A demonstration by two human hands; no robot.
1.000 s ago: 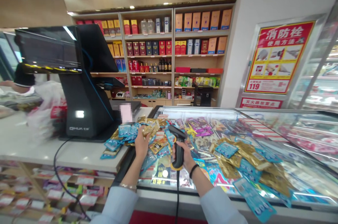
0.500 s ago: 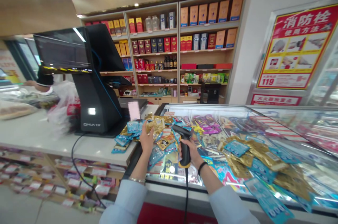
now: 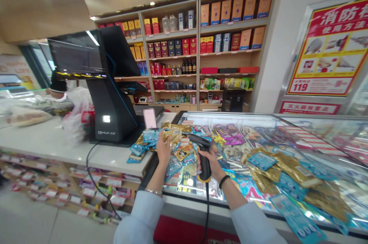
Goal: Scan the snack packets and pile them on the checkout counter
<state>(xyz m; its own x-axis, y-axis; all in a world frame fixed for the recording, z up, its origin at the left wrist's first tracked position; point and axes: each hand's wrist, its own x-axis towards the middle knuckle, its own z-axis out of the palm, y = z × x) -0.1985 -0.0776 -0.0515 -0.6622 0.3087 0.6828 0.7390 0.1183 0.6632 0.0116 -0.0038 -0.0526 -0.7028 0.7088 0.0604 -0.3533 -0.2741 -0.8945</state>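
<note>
Wooden wall shelves (image 3: 172, 57) at the back, stacked with boxed liquor and gift cartons; a red fire-hydrant instruction poster (image 3: 330, 48) on the white pillar to the right. Nearer, a white counter (image 3: 109, 158) carrying a black POS terminal (image 3: 107, 110), a white plastic bag (image 3: 77, 115) beside it, and another person's arm (image 3: 54, 91) blurred beyond the screen. Butted against the counter, a glass-topped freezer (image 3: 230, 113) strewn with packets.

Heaped right at that junction, gold foil sachets (image 3: 172, 135) and blue sachets (image 3: 149, 136) — spilling from counter onto glass, within easy reach of both arms. More of the same scattered further right across the glass. Left hand (image 3: 163, 152) raised just below the heap, palm toward the head camera, fingers loosely apart, either touching the packets or only close to them — no clear pinch, impossible to tell. Right hand (image 3: 211, 163) closed firmly around the grip of a handheld barcode scanner (image 3: 199, 141), its head tipped toward the left hand and the packets, a likely angle for reading a code up close. Black cable (image 3: 207, 205) dropping from its butt over the freezer's front edge.
</note>
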